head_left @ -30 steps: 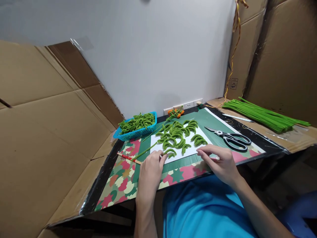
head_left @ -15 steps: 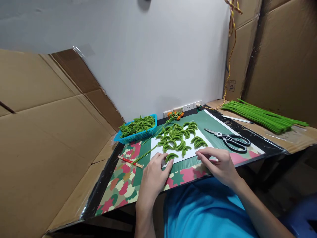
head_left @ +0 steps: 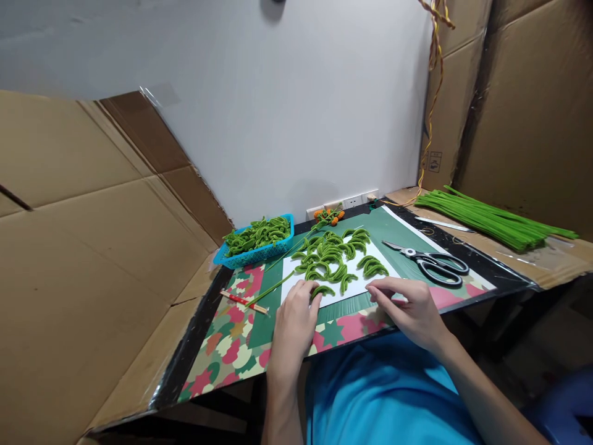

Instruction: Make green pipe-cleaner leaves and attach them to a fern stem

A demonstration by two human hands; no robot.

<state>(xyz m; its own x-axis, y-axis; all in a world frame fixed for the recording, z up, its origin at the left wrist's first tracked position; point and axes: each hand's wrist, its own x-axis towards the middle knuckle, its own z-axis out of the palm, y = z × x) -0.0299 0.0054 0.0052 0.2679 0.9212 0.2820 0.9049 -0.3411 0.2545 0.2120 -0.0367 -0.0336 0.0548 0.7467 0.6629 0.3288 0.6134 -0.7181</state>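
Observation:
My left hand rests at the front left of a white sheet, thumb and fingers closed on the left end of some curved green pipe cleaner pieces. Over the sheet's front right edge is my right hand, thumb and forefinger drawn together; whatever they may hold is too small or hidden to see. Between and beyond the hands lie many bent green pieces in a loose pile. A smaller group of curved pieces sits just beyond my right fingertips.
Black-handled scissors lie to the right, near a bundle of straight green pipe cleaners. A blue basket of green pieces stands at back left. Orange flowers lie at the wall. A red-wrapped stick is at left. Cardboard panels flank the table.
My left hand has shifted slightly right, and its thumb and fingers have come closer together at the curved pieces. My right hand stays in place.

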